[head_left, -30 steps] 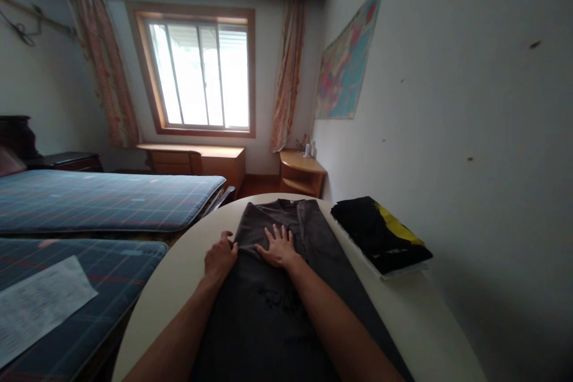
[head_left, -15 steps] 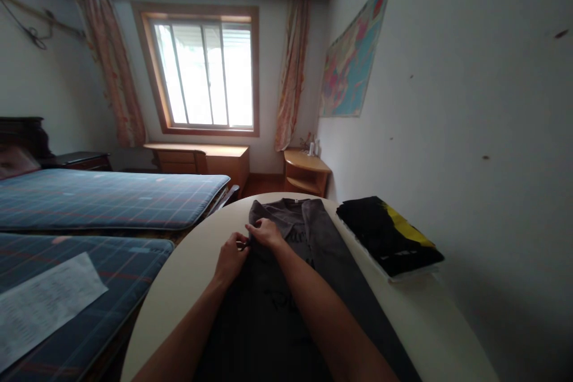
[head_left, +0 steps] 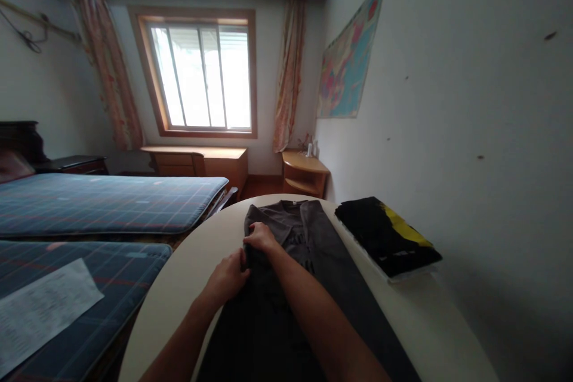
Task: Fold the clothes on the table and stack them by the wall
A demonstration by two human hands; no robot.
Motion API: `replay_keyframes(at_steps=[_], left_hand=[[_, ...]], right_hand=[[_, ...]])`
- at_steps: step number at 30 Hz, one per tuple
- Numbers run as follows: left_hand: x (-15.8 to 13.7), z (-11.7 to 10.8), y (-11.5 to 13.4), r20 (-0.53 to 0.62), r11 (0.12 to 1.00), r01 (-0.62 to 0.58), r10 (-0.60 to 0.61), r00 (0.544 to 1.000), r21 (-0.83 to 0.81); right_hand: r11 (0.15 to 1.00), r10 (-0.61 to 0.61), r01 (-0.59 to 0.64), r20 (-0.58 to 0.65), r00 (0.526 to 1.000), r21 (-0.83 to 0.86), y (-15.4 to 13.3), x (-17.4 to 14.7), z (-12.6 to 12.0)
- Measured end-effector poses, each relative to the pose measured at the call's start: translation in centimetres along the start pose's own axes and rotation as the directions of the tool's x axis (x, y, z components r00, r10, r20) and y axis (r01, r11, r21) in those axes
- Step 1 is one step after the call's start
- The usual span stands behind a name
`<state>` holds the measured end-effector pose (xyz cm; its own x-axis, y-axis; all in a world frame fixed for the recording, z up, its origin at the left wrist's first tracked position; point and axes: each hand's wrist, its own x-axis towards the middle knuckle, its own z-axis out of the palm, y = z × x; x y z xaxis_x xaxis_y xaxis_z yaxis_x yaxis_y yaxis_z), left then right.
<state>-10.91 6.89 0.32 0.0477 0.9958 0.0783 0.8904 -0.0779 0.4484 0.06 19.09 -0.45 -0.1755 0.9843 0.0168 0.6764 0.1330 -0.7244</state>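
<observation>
A dark grey T-shirt (head_left: pixel 331 262) with black lettering lies lengthwise on the pale round-edged table (head_left: pixel 165 286), its collar at the far end and its right side folded inward. At the shirt's left edge, my left hand (head_left: pixel 229 276) is closed, pinching the cloth. Just beyond it, my right hand (head_left: pixel 262 236) grips the same edge near the left sleeve, with the forearm crossing over the shirt. My forearms hide part of the lettering.
A folded black and yellow garment (head_left: pixel 385 236) in a stack lies on the table's right, beside the wall. Plaid mattresses (head_left: pixel 111 203) stand to the left, one bearing a sheet of paper (head_left: pixel 49 313). A wooden desk (head_left: pixel 224 161) and corner shelf (head_left: pixel 304 162) are behind.
My left hand has slid slightly nearer along the shirt's left edge and its fingers have closed further. The right hand stays on the edge near the sleeve. The view has shifted slightly.
</observation>
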Motion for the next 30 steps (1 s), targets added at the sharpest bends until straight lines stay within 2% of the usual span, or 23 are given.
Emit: replay_keyframes(at_steps=[4,9,13,15,17,18,20,23,27,30], left_hand=[[0.1,0.4,0.9,-0.011,0.976,-0.059,0.058,0.998,-0.209],[0.1,0.7,3.9,-0.015,0.855,-0.126,0.137,0.990,-0.503],[-0.3,1.3,7.1,-0.030,0.706,-0.201,0.247,0.969,-0.680],[-0.6,2.1,8.3,0.036,0.616,-0.159,0.292,0.956,-0.771],[-1.0,3.3,9.0,0.086,0.579,-0.133,0.335,0.938,-0.805],[-1.2,3.9,9.1,0.084,0.592,-0.153,0.353,0.932,-0.791],[-1.4,5.1,8.9,0.022,0.671,-0.259,0.380,0.925,-0.695],[-1.5,6.5,7.9,-0.042,0.801,-0.406,0.433,0.900,-0.440],[-1.7,7.4,6.9,0.123,0.901,-0.405,0.424,0.897,-0.155],[-1.9,7.3,6.8,0.199,0.915,-0.402,0.397,0.896,-0.014]], right_hand=[[0.997,-0.036,0.037,-0.015,0.999,0.068,0.5,0.2,-1.5],[0.982,-0.087,0.094,-0.047,0.995,0.163,2.2,-0.1,-5.6],[0.975,-0.092,0.105,-0.073,0.993,0.197,5.4,-0.7,-9.4],[0.976,-0.072,0.088,-0.088,0.994,0.201,7.5,-1.3,-10.9],[0.977,-0.052,0.071,-0.096,0.994,0.200,9.6,-2.2,-11.9],[0.978,-0.048,0.066,-0.095,0.994,0.197,10.5,-2.6,-12.3],[0.980,-0.051,0.066,-0.085,0.995,0.187,12.0,-3.7,-12.5],[0.984,-0.083,0.094,-0.077,0.994,0.153,13.3,-5.0,-12.2],[0.986,-0.138,0.147,-0.107,0.985,0.079,13.2,-6.2,-11.6],[0.985,-0.171,0.173,-0.132,0.976,0.008,12.5,-7.3,-11.5]])
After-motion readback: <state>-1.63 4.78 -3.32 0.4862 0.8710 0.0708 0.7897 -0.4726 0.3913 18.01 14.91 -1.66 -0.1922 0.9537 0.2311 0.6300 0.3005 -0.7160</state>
